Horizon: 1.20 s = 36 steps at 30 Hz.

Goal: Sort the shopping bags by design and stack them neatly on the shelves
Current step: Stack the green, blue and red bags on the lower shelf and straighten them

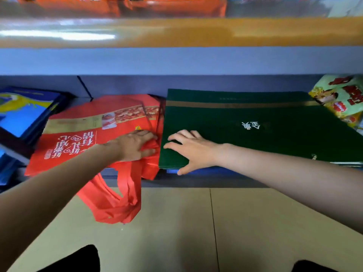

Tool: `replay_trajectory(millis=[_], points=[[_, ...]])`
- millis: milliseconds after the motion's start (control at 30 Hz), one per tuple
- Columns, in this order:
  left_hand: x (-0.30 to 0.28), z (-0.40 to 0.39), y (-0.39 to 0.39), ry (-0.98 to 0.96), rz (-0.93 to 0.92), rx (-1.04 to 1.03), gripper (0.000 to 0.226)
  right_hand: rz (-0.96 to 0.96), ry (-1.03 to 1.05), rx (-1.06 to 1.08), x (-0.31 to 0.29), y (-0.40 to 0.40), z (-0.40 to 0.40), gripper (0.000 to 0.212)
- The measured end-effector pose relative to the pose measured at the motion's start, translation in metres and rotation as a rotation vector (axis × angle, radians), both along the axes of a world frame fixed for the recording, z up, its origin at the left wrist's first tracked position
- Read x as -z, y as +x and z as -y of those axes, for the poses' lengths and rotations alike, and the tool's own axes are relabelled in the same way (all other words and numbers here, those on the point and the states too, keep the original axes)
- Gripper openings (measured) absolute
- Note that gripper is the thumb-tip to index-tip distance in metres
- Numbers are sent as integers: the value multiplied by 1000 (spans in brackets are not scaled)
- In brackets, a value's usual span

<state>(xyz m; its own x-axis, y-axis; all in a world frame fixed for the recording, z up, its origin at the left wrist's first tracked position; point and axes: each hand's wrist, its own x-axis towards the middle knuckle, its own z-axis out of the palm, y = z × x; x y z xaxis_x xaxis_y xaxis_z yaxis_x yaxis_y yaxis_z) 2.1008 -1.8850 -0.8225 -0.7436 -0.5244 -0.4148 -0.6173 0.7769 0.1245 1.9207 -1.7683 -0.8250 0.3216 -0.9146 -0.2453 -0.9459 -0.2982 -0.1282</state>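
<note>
We see a lower shelf [196,182] with flat bags laid side by side. Our left hand [135,145] rests on the right end of the red bag [78,134], its fingers [147,134] stretched out fairly straight toward the bag's edge; whether they pinch the fabric there we cannot tell. The red bag lies skewed on the shelf, and its red handles [117,201] hang over the front edge toward the floor [255,222].

Our right hand [190,149] lies on the near left corner of the green bag [255,130], just beside the red bag. Its fingers [176,137] are spread and slightly bent on top, while the thumb [183,170] curls round the front edge, so the hand grips the corner of the green stack. The green bag lies flat with white characters on its face and a gold band near its far edge.

To the left of the red bag lie blue bags [25,114], overlapping at an angle. At the right end of the shelf a pale green printed bag [341,101] rests partly against the green one. Above, the upper shelf [176,32] carries orange bags [172,6], blurred.
</note>
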Motion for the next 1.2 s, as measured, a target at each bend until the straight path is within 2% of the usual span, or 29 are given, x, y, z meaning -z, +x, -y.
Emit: replay_trajectory(millis=[33, 167, 300, 467, 600, 733, 867, 1000, 1200], points=[[0, -4, 0, 70, -45, -26, 76, 15, 8, 10, 2, 1, 3, 85], [1, -13, -8, 249, -140, -140, 69, 23, 100, 30, 3, 5, 13, 89], [-3, -13, 0, 396, -41, -154, 102, -3, 169, 39, 5, 6, 22, 85], [-3, -19, -11, 299, 87, -31, 104, -32, 144, 28, 1, -3, 20, 79], [8, -28, -15, 286, 7, -26, 108, -34, 122, 57, 3, -10, 13, 80], [10, -29, -14, 263, -16, -38, 106, 10, 13, 27, 8, -10, 2, 88], [13, -35, -14, 179, -36, -47, 108, 61, 10, 143, 10, -30, -22, 97], [21, -58, -20, 92, -199, -164, 117, 87, 2, 268, 13, -43, -40, 90], [18, -66, -31, -79, -115, -162, 116, 76, -36, 316, 13, -40, -44, 88]])
